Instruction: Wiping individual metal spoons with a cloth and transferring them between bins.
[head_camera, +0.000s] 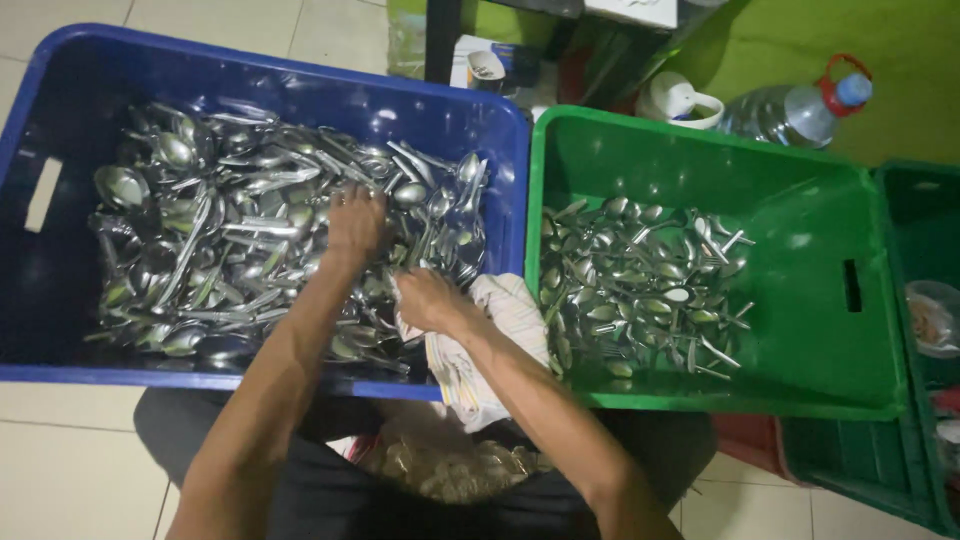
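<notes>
- Blue crate (60, 330): the biggest thing in view, on the left of a pale tiled floor (70, 460). A slot handle is cut into its left wall.
- Green crate (830, 220): just right of the blue one, their walls touching or nearly so. A slot handle sits in its right wall. A second green bin (925, 210) stands at the far right edge, only partly in view.
- Heap of steel spoons (220, 240): fills most of the blue crate's bottom, piled loose, pointing every way.
- Smaller heap of spoons (640, 290): lies in the left half of the green crate; the right half of its bottom shows bare green.
- Striped white cloth (490, 340): draped over the blue crate's near right corner and hanging down outside, between the two crates.
- Clear water bottle (790, 110): lies tilted beyond the green crate, with a blue cap and red carry ring. A white mug (685, 100) stands just left of it.
- Left hand (355, 225): reaches down into the blue crate's spoons, back of hand up, fingers curled into the pile. Whether it grips any spoon cannot be told.
- Right hand (428, 300): lower and right of the left, at the heap's near right edge, touching the cloth. Fingers bent over cloth and spoons; a firm grip cannot be confirmed.
</notes>
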